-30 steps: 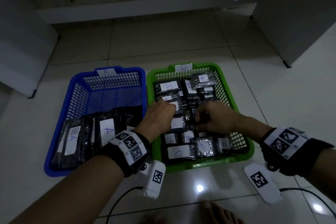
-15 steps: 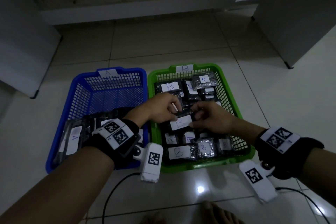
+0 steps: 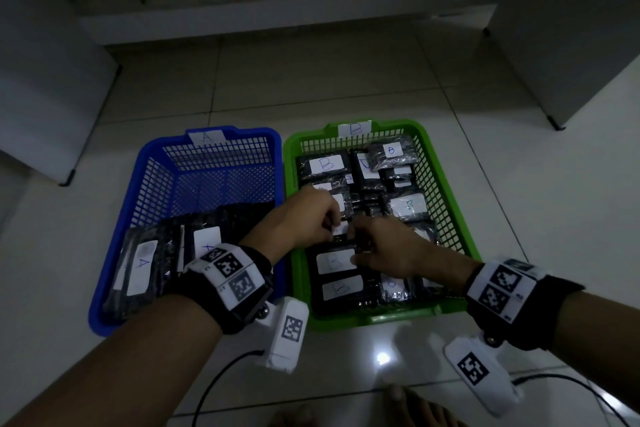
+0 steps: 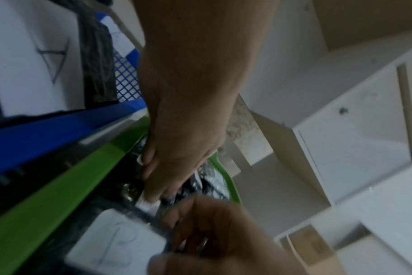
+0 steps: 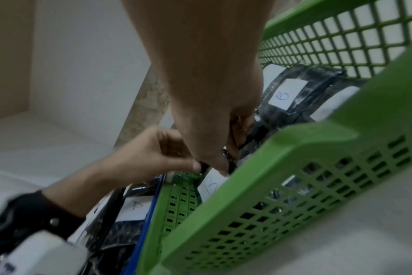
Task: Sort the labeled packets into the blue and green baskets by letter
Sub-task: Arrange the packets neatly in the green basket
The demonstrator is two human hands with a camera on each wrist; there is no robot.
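A blue basket (image 3: 252, 133) tagged A stands on the left, and black A-labelled packets (image 3: 142, 263) fill its near half. Beside it on the right, a green basket (image 3: 381, 319) tagged B is packed with black B-labelled packets (image 3: 327, 163). Both hands reach into the middle of the green basket, fingertips meeting. My left hand (image 3: 329, 225) pinches a small black packet (image 4: 148, 202) at its white label. My right hand (image 3: 360, 236) curls round the same packet's dark edge (image 5: 231, 161). Its letter is hidden. A larger B packet (image 3: 335, 262) lies just in front of the hands.
The baskets stand side by side on a glossy tiled floor (image 3: 311, 80). White cabinets (image 3: 571, 55) rise at the right and the left (image 3: 45, 107), with a wall ledge behind. Cables (image 3: 214, 388) trail near my bare foot (image 3: 408, 406).
The B packet held between my hands half a second ago now lies flat, slightly nearer to me. Both hands have closed together on a smaller packet just behind it.
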